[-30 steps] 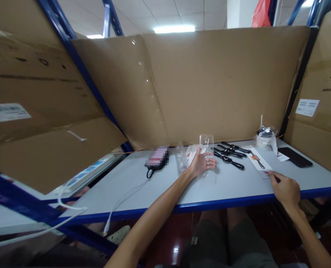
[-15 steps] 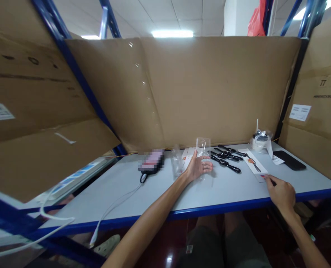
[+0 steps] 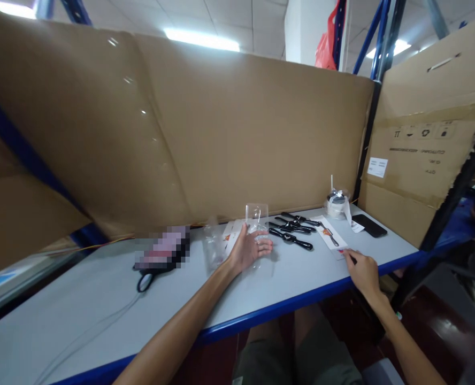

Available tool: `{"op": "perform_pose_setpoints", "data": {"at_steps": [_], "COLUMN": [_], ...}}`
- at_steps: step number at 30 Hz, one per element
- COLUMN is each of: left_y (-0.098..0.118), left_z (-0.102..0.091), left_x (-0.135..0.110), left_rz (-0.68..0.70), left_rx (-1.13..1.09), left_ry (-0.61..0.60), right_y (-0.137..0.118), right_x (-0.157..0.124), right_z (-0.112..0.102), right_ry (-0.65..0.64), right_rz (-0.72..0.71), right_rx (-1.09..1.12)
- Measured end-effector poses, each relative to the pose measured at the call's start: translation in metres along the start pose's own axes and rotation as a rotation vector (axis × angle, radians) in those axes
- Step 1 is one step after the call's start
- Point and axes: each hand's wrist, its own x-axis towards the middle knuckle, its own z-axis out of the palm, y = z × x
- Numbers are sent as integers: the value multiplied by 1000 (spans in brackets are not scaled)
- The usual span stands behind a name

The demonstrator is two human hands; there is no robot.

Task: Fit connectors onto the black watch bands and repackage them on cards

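The person's left hand (image 3: 250, 251) rests over the grey tabletop (image 3: 301, 280) with the palm turned toward the right, thumb raised and fingers spread apart; a clear plastic sleeve (image 3: 257, 212) stands just behind it, partly covered by the fingers, and whether the hand bears on it cannot be told; crumpled clear plastic (image 3: 212, 246) and white printed packs (image 3: 230, 234) lie just beyond the wrist; the right hand (image 3: 364, 272) is curled near the front edge, its thumb and forefinger drawn together on the near end of a printed card (image 3: 328, 230); a dark patch shows within that hand, too small to make out; the card lies flat, slanting away, its picture showing a tool; black tools (image 3: 291, 239) lie in an overlapping group between the two hands, left of the card; farther right are a wrapped roll (image 3: 336, 208) and a black phone (image 3: 369, 225); a pixelated device (image 3: 163, 251) lies well apart on the left
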Motion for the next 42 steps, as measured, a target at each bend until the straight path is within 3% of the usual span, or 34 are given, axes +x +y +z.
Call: {"op": "perform_pose_setpoints", "data": {"at_steps": [7,11,15,19,26,32,37,42], "left_y": [-1,-3,-5,-6,-4,1,3,3], "left_z": [1,0,-1,-1,4,15,22,8], "left_x": [0,3,5,7,3,-4,-11,-3], "left_rz": [-13,8,9,13,-3,7,-8,-14], "left_rx": [-22,8,5,-23,-40,9,2,-16], "left_ry": [4,8,22,13,26,117,137,117], "right_y": [18,41,66,77,76,72,53,32], "right_x": [-25,-48,-63,-63,-60,-60,-67,-79], "right_z": [-30,-43,-43,-38,-15,3,-17,-45], "right_ry": [1,84,158,180,24,30,91,85], "right_rz": [-200,-304,-460,-433,-540,-512,-472,-396], "right_rx": [-22,-28,-59,-41,-30,103,37,-125]}}
